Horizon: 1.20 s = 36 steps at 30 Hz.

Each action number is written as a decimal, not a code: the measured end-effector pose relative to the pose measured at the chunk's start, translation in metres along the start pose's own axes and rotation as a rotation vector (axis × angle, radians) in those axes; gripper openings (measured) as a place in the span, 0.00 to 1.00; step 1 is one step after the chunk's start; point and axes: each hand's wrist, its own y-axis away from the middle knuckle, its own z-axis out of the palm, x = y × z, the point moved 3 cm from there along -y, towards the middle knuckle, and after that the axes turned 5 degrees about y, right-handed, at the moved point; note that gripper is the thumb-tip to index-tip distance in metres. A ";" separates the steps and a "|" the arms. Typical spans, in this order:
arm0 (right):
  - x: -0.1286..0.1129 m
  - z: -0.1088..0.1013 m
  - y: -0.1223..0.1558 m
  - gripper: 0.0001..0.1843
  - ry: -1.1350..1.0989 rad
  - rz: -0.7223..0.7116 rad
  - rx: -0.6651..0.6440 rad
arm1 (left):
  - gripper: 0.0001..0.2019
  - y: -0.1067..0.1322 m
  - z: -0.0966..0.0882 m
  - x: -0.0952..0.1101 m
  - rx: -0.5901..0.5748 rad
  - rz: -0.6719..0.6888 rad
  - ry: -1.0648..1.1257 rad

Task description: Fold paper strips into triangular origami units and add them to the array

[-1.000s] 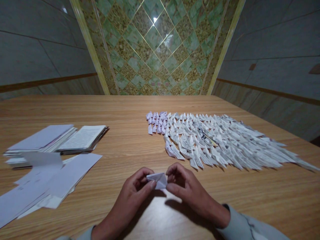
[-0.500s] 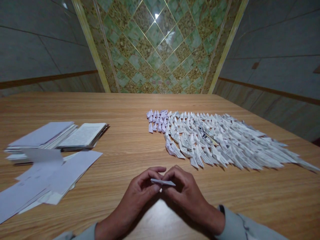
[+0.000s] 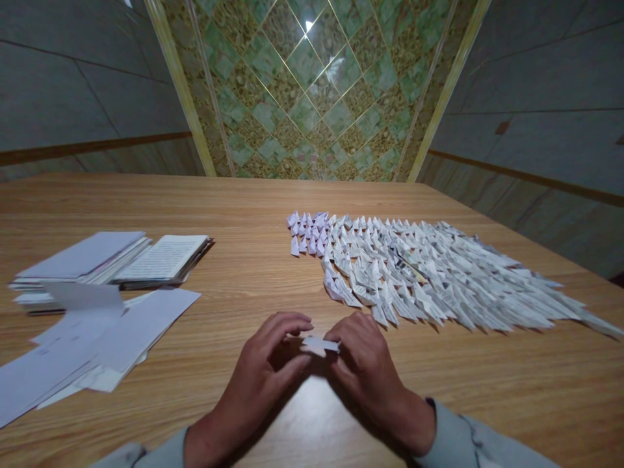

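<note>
My left hand and my right hand meet just above the wooden table near its front edge. Between their fingertips they pinch a small folded piece of white paper, held flat and edge-on to me. Both hands have their fingers curled round it. Beyond my right hand, many small folded paper pieces lie in tight rows on the table.
Loose white sheets are spread at the left, with a stack of papers and an open booklet behind them. A green patterned tile panel and grey tiled walls stand behind the table.
The folded paper has been flattened between my fingers and both hands have shifted slightly forward. One second ago it was held up as an open pointed shape.
</note>
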 end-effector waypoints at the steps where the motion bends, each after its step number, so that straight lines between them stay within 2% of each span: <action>1: 0.001 0.000 0.000 0.06 0.077 -0.037 -0.022 | 0.13 0.000 -0.001 0.003 -0.014 0.083 -0.108; 3: 0.002 0.001 0.000 0.07 0.195 -0.081 -0.088 | 0.08 0.001 -0.001 0.008 -0.072 0.200 -0.271; 6: 0.002 0.005 0.003 0.08 0.303 -0.122 -0.188 | 0.02 0.004 0.006 0.005 -0.193 0.252 -0.445; 11: 0.002 0.006 0.006 0.08 0.352 -0.167 -0.340 | 0.06 0.010 0.011 -0.003 -0.318 0.281 -0.616; 16: 0.002 -0.004 0.007 0.05 0.249 -0.145 -0.487 | 0.07 0.015 0.009 -0.003 -0.376 0.277 -0.662; 23: 0.003 -0.007 0.008 0.08 0.190 -0.120 -0.543 | 0.04 0.017 0.008 0.004 -0.401 0.294 -0.682; 28: 0.004 -0.008 0.008 0.08 0.170 -0.107 -0.562 | 0.07 0.020 0.006 0.002 -0.382 0.261 -0.653; 36: 0.015 -0.003 0.010 0.07 0.044 0.096 -0.529 | 0.07 0.017 0.005 -0.004 -0.360 0.147 -0.649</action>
